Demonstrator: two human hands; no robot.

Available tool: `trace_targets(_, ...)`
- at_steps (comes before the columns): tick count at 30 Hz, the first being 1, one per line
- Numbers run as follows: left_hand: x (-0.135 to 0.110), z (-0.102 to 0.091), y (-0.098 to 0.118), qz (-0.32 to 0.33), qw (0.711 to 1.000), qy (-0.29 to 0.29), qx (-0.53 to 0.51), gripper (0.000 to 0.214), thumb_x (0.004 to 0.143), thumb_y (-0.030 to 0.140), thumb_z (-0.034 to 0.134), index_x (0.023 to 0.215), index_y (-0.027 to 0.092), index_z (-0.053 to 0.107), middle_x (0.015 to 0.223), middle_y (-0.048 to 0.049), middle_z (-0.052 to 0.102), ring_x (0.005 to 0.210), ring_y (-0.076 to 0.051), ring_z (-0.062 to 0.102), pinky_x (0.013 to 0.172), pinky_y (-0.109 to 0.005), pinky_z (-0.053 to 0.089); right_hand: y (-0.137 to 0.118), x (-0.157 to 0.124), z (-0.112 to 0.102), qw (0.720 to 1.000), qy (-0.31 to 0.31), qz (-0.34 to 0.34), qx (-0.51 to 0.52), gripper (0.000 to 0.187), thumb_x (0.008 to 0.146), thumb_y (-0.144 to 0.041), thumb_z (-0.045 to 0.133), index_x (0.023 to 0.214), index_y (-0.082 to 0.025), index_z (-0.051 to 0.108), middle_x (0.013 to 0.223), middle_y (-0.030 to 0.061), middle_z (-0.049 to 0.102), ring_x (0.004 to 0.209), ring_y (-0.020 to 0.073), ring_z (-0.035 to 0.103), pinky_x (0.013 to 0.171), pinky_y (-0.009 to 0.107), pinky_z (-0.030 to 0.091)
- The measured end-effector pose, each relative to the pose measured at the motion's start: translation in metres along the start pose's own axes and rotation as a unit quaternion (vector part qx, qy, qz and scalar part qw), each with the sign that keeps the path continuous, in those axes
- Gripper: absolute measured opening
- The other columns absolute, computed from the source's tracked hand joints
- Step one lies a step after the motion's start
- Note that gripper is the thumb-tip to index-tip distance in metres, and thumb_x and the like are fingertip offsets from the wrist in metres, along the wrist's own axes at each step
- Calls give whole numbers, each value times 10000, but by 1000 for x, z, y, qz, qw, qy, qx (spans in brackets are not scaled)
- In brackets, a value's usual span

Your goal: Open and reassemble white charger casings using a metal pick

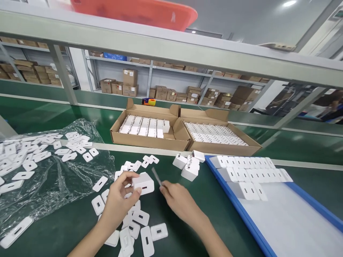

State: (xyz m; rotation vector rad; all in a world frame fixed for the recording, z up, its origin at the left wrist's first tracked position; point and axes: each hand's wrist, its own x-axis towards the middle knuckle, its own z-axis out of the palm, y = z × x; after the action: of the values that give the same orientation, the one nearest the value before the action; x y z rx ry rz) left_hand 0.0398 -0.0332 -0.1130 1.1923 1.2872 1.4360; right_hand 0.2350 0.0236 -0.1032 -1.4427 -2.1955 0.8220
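Observation:
Between the thumb and fingers of my left hand (pixel 120 198) is a white plastic housing (pixel 144 184) with a small dark slot in its end face. My right hand (pixel 180 200) pinches a thin grey metal tool (pixel 156 176), its tip pointing up and away; its exact kind is unclear. A small gap separates the tool from the housing. Under and around my left hand lie loose white flat covers (pixel 141 217) with rectangular slots. Beyond my right hand, several white housings (pixel 190 167) form a small pile.
A blue-rimmed tray (pixel 235 207) at right carries rows of white housings (pixel 249 175). Two cardboard boxes (pixel 150 141) (pixel 222 148) of white parts stand behind. Plastic film (pixel 77 175) with more covers spreads at left. A shelf beam (pixel 160 46) with a red bin (pixel 136 14) crosses overhead.

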Motion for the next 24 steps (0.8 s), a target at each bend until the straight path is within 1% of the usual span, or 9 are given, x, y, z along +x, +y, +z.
trace_targets(2,2,-2,-2,4,1000,-6,-7,196,806,335,563,954,209,545,838,-1,546,766,-141,566,699,-242,529,1,2,4,1000,24,-4,-9,281,885,-336,478,900,-139,677,778,124,621,810,306,590,710,415,463)
trace_targets(3,3,-2,-3,6,1000,-12,-12,200,810,341,560,957,207,540,837,-2,550,762,-143,574,694,-244,527,-1,2,5,999,41,-8,-13,334,901,-372,453,968,-129,672,873,150,625,906,325,574,783,449,455)
trace_targets(6,2,1,-7,11,999,-41,-27,242,803,377,587,959,199,538,842,-14,569,765,-155,602,687,-254,531,-11,-1,7,993,31,-39,107,496,945,-504,365,1265,-164,530,1081,136,587,981,264,572,855,412,477)
trace_targets(8,-1,4,-9,11,997,-62,-39,272,801,405,609,969,200,549,889,-32,585,820,-173,614,724,-267,535,-18,-5,9,963,-24,-63,262,548,914,-585,429,1330,-230,462,1138,101,560,947,214,593,810,342,512)
trace_targets(11,-4,7,-9,8,995,-89,-50,305,809,438,634,1012,219,570,987,-47,589,935,-191,601,821,-277,518,-25,-10,15,913,-46,-83,396,495,840,-563,610,1236,-270,553,1138,69,547,980,199,584,816,296,503)
trace_targets(14,-4,7,-8,-4,993,-102,-64,374,783,483,672,1042,228,585,1014,-53,592,962,-201,597,863,-286,509,-25,-10,21,896,-6,-97,433,371,837,-505,652,1134,-283,635,1104,51,576,975,187,589,826,276,491)
trace_targets(17,-2,6,-9,-30,990,-103,-94,518,729,534,715,1117,228,560,1011,-64,608,941,-213,618,836,-292,527,-22,-9,24,892,3,-110,439,363,819,-503,675,1098,-272,675,1088,59,598,975,198,599,824,280,495)
trace_targets(21,-2,6,-15,-52,988,-105,-105,692,693,592,722,1224,207,501,1024,-89,622,977,-242,636,843,-310,542,-18,-8,20,913,24,-96,396,581,734,-581,717,1180,-218,631,1084,90,599,983,226,602,836,317,505)
trace_targets(24,-4,7,-21,-51,988,-111,-97,749,682,619,714,1261,202,488,1093,-113,633,1010,-266,641,866,-329,548,-15,-10,16,915,-14,-87,394,706,681,-612,739,1214,-182,568,1020,85,609,957,222,598,821,328,496)
